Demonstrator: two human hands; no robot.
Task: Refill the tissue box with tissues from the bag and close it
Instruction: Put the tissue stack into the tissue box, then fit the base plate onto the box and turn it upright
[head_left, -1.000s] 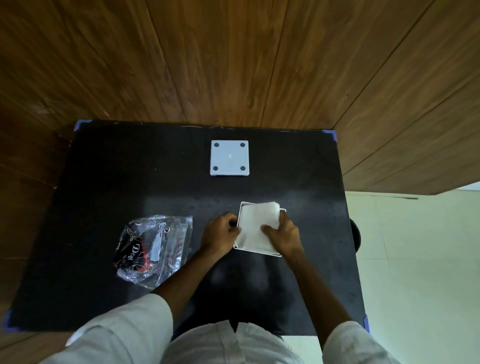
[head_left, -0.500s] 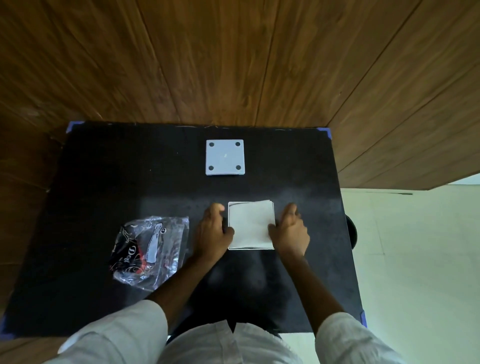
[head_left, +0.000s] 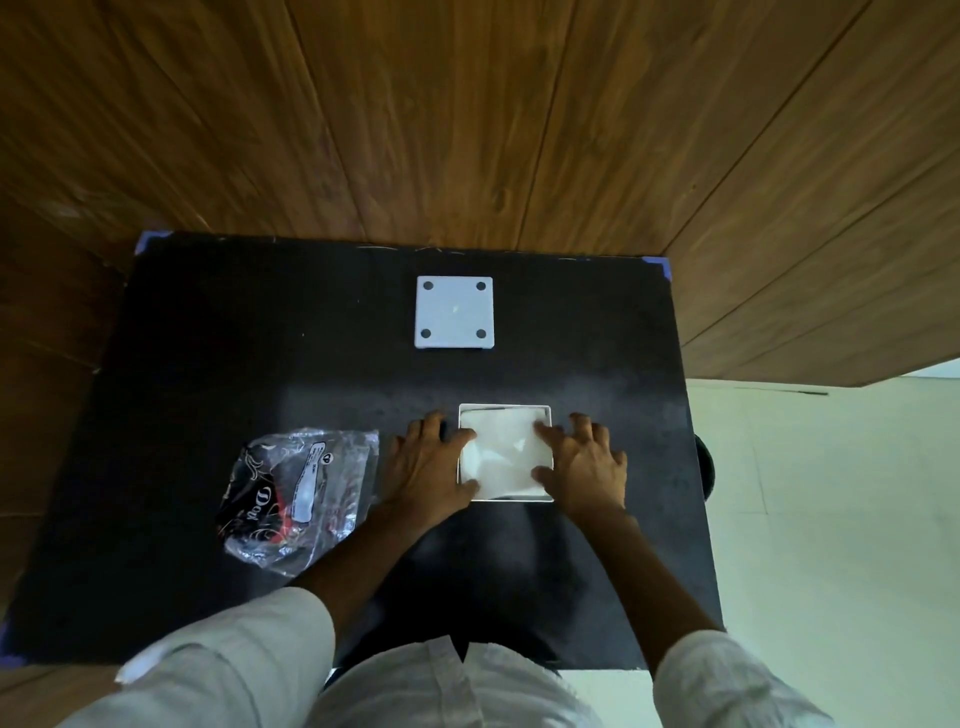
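Observation:
A white square tissue box (head_left: 505, 409) stands open on the black table, a stack of white tissues (head_left: 503, 454) lying inside it. My left hand (head_left: 427, 467) rests at the box's left side, its thumb and forefinger on the tissues. My right hand (head_left: 583, 465) lies at the right side, fingers spread, with thumb and forefinger pressing on the stack. The box's flat white lid (head_left: 454, 312), with four dark dots at its corners, lies apart at the far middle of the table. A crumpled clear plastic bag (head_left: 296, 496) with black and red print lies left of my left hand.
The black table (head_left: 208, 353) stands against a wooden panelled wall (head_left: 467, 114). Blue tape marks its corners (head_left: 664, 265). A pale tiled floor (head_left: 831, 519) lies to the right, with a dark round object (head_left: 707, 467) at the table's right edge.
The box was tilted with the tissues standing above its rim; now it sits square on the table with the stack down inside. Both hands have opened and flattened onto the tissues.

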